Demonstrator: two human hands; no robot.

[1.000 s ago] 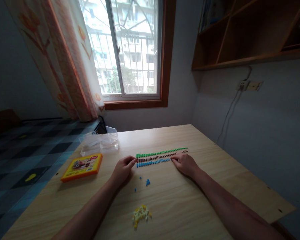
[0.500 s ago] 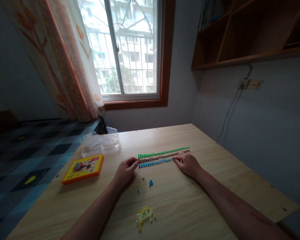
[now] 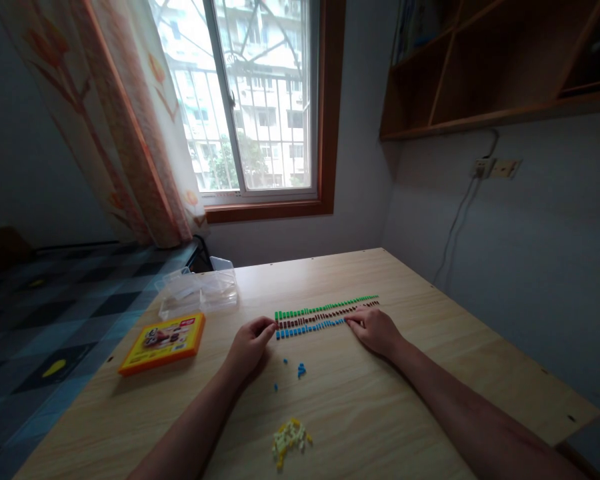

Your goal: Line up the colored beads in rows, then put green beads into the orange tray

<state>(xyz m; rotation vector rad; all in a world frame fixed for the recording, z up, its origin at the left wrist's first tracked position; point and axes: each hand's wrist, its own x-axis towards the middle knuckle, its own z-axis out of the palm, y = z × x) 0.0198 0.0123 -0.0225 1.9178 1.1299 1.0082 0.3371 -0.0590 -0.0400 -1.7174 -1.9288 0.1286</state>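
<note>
Small building bricks stand in three long rows on the table: a green row (image 3: pixel 325 307) at the back, a brown row (image 3: pixel 305 320) in the middle and a blue row (image 3: pixel 310 328) in front. At the right end of the blue row, my right hand (image 3: pixel 373 329) has its fingertips closed on a small blue brick; the hand covers part of the brown row. My left hand (image 3: pixel 253 338) rests at the left end of the rows, thumb and forefinger pinched together. What lies between them, if anything, is hidden. Several loose blue bricks (image 3: pixel 301 369) lie nearer to me.
A pile of yellow and cream bricks (image 3: pixel 290 440) lies near the front. On the left are a flat yellow-orange box (image 3: pixel 164 341) and a clear plastic container (image 3: pixel 200 293). The wooden table (image 3: pixel 430 400) ends at the wall, with a shelf (image 3: pixel 490 73) above on the right.
The view has shifted slightly. Both hands stay at the same ends of the rows, and the bricks look unchanged.
</note>
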